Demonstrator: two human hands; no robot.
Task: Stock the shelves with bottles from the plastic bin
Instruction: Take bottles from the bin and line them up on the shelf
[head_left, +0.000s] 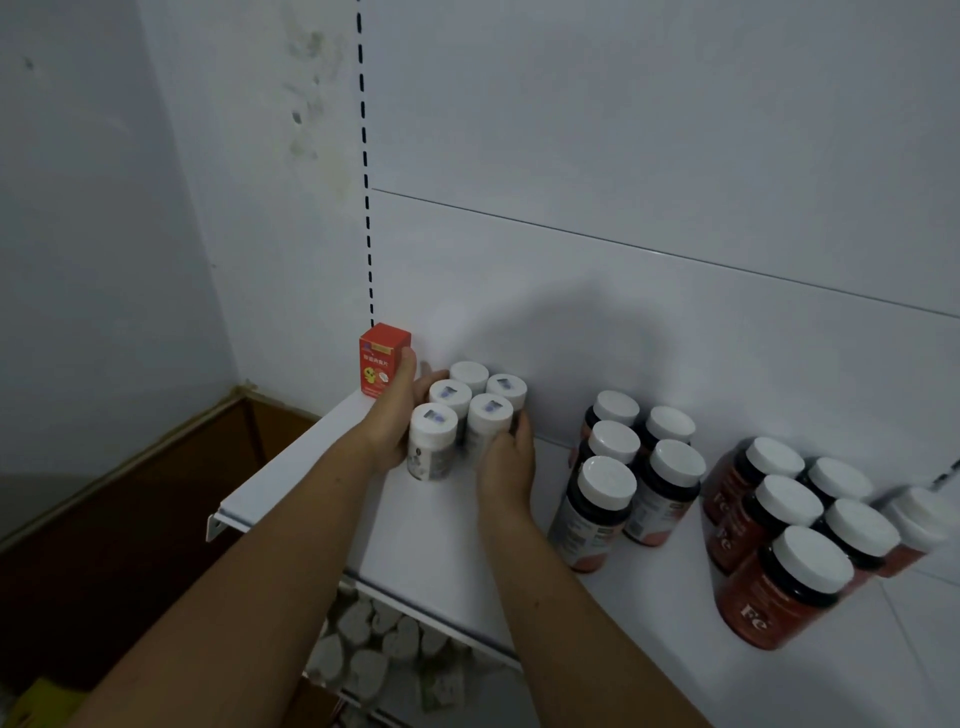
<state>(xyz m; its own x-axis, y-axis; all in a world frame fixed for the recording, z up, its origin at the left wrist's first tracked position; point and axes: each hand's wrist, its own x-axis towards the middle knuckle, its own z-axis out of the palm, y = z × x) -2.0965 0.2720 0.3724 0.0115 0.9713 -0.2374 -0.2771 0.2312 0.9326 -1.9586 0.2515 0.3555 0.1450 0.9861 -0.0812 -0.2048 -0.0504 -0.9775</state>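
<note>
Several small white bottles (470, 410) with white caps stand in a tight cluster on the white shelf (291, 467), near its left end. My left hand (392, 421) cups the cluster's left side; its fingers reach behind the bottles and its thumb lies against a red box (382, 356). On the right side, my right hand (506, 462) wraps its fingers round the front right bottle. No plastic bin is in view.
Right of the cluster stand dark bottles with white caps (621, 467), and further right red "Fe" bottles (789, 551). A lower shelf (374, 649) holds more white-capped bottles. A brown cardboard box (156, 493) sits below on the left.
</note>
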